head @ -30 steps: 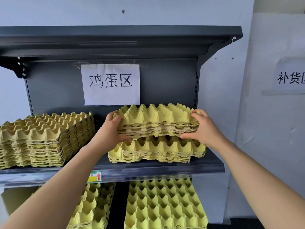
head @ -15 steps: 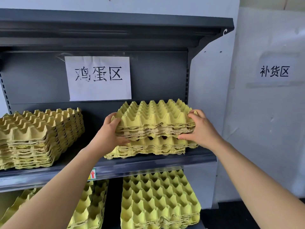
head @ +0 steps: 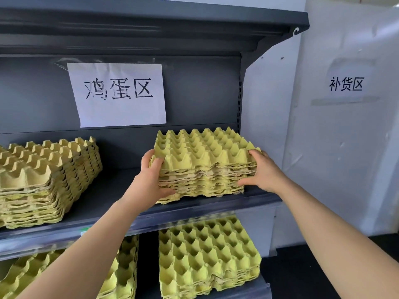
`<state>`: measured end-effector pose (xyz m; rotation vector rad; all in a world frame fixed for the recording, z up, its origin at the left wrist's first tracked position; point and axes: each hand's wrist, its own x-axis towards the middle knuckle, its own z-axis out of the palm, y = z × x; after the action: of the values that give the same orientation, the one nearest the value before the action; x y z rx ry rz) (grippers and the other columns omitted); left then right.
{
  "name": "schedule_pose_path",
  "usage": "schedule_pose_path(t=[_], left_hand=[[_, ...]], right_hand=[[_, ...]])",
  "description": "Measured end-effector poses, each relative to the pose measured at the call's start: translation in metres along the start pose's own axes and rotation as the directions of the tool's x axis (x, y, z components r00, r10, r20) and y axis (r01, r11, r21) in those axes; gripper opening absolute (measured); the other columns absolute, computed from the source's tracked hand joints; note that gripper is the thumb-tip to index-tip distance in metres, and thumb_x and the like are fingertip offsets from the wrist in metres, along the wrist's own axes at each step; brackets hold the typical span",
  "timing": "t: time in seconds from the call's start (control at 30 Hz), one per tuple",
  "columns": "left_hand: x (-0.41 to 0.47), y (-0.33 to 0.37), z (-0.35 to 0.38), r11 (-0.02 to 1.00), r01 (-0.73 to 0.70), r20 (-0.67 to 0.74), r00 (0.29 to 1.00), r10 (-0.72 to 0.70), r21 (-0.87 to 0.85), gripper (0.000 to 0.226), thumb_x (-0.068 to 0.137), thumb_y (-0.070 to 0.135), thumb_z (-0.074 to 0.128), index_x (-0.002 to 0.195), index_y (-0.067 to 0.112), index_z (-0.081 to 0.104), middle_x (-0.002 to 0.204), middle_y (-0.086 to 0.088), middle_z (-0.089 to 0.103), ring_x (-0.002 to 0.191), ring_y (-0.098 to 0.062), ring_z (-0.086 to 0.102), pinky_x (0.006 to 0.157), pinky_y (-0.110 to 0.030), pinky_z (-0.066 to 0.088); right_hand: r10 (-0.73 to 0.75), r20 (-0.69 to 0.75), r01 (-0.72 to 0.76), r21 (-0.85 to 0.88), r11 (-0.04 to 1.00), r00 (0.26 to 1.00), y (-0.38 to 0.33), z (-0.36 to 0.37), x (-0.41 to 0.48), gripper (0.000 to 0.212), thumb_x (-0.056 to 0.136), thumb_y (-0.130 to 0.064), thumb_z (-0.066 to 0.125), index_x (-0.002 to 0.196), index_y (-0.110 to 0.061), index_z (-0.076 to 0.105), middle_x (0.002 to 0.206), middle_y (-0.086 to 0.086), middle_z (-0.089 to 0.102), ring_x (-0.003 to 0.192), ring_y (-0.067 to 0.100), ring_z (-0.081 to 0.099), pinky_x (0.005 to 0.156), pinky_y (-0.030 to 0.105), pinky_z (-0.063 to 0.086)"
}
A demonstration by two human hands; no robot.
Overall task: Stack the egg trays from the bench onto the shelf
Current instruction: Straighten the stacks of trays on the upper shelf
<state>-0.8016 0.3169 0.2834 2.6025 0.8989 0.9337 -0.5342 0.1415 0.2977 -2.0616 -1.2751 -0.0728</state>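
1. The pile of yellow-green egg trays [head: 205, 160] sits at the right end of the middle shelf [head: 194, 214]. Its bottom tray is on the board, close to the front lip, below and to the right of the paper sign [head: 118, 93].
2. My left hand [head: 151, 180] wraps the front-left corner, with fingers curled over the top rim and the thumb pressed low against the front face.
3. My right hand [head: 263, 171] clamps the front-right corner the same way, with fingers hooked over the top tray and the thumb stretched along the layered front edges.
4. I see no open gap between the layers, so I judge the trays I carry to be nested, or very nearly, onto those beneath. What is left of this step is seating and squaring.
5. To seat them, I should press down evenly at both corners so the cones drop fully into the cups below. Pressing on one side would rock the pile.
6. The front edges look ragged and slightly stepped. I can true them by drawing both thumbs flat against the front face.
7. The front-left corner lies nearest the lip. A small push rearward would settle the pile deeper, well apart from the taller stack [head: 43, 180] on the left.
8. To let go, I should open my fingers outward and sideways, not upward. Moulded pulp is light and likely to snag and lift with a dragging fingertip.
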Motion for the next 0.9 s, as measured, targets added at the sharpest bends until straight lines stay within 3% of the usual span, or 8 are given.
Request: schedule_pose_path(t=[0.1,0.27,0.4,0.73,0.9], left_hand=[[0.003,0.000,-0.002,0.999,-0.007,-0.032,0.999,0.006,-0.039,0.092,0.067,0.032,0.086,0.140,0.015,0.034,0.154,0.012,0.004,0.110,-0.026,0.055,0.093,-0.040,0.051],[0.010,0.005,-0.015,0.993,-0.049,-0.081,0.996,0.040,-0.109,0.092,0.067,0.027,0.087,0.141,0.014,0.035,0.154,0.011,0.008,0.111,-0.011,0.043,0.090,-0.024,0.044],[0.013,0.009,-0.030,0.988,-0.084,-0.116,0.991,0.070,-0.127,0.090,0.067,0.022,0.087,0.141,0.014,0.036,0.154,0.008,0.011,0.110,-0.009,0.043,0.082,-0.017,0.042],[-0.005,-0.026,-0.046,0.998,-0.031,-0.061,0.998,0.028,-0.049,0.090,0.065,0.024,0.088,0.138,0.013,0.037,0.154,0.004,0.012,0.112,-0.009,0.037,0.089,-0.020,0.039],[-0.014,-0.035,-0.026,0.999,-0.007,-0.029,1.000,0.006,-0.038,0.092,0.067,0.031,0.086,0.141,0.020,0.032,0.151,0.012,0.005,0.106,-0.015,0.048,0.088,-0.027,0.047]], right_hand=[[-0.012,-0.058,0.013,0.019,1.000,0.998,-0.002,-0.003,0.002,0.097,0.058,-0.029,0.090,0.138,-0.016,0.038,0.136,0.004,0.039,0.125,0.020,0.041,0.097,0.025,0.033],[-0.055,-0.119,0.057,0.017,0.998,0.991,-0.014,-0.022,0.004,0.097,0.056,-0.029,0.091,0.137,-0.018,0.040,0.135,0.002,0.040,0.123,0.019,0.041,0.094,0.024,0.032],[-0.084,-0.150,0.087,0.017,0.996,0.985,-0.026,-0.034,0.006,0.098,0.056,-0.029,0.091,0.138,-0.018,0.039,0.134,0.003,0.040,0.121,0.018,0.042,0.094,0.024,0.033],[-0.065,-0.065,0.067,0.035,0.997,0.996,-0.047,0.009,-0.001,0.100,0.061,-0.033,0.088,0.143,-0.018,0.033,0.143,0.003,0.035,0.128,0.020,0.038,0.100,0.028,0.033],[-0.033,0.011,0.034,-0.034,0.999,0.999,-0.031,0.025,-0.003,0.098,0.065,-0.038,0.085,0.142,-0.021,0.027,0.145,0.003,0.030,0.125,0.022,0.043,0.102,0.034,0.038]])
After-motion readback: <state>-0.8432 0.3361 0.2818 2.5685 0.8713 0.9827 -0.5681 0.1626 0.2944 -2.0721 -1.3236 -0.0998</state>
